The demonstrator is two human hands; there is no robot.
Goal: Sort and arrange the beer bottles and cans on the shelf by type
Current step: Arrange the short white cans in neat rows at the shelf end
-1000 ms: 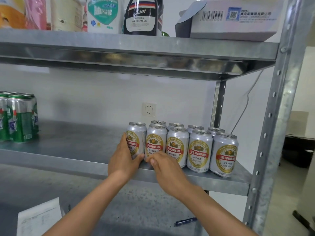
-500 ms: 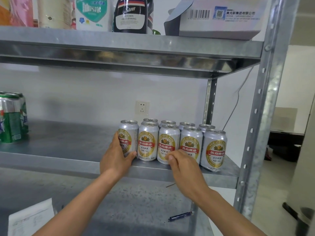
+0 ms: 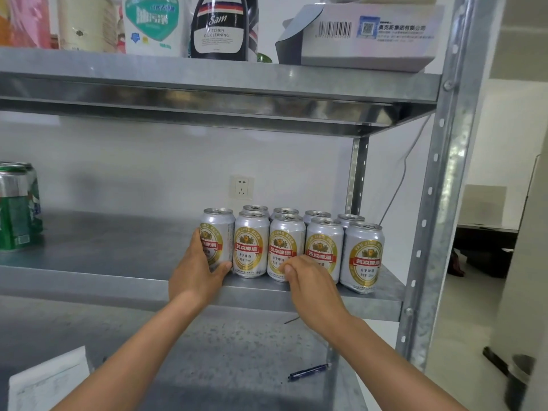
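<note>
Several silver beer cans [image 3: 251,246] with gold and red labels stand in two rows at the right end of the middle metal shelf [image 3: 118,280]. My left hand [image 3: 197,271] cups the leftmost front can [image 3: 218,229], with the thumb under its front. My right hand [image 3: 311,281] rests its fingertips against the lower front of the third and fourth front cans [image 3: 286,241]. Green beer cans [image 3: 16,209] stand grouped at the shelf's far left edge, partly cut off by the frame.
The upper shelf [image 3: 207,75] carries cleaning bottles [image 3: 219,25] and a white carton [image 3: 370,34]. A perforated steel post [image 3: 439,203] bounds the right side. The lower shelf holds a pen [image 3: 310,371] and a paper sheet [image 3: 44,381]. A wall socket [image 3: 242,186] sits behind the cans.
My right hand slid rightward along the front row, from the second can to the third and fourth. My left hand stayed on the leftmost can. The view shifted right.
</note>
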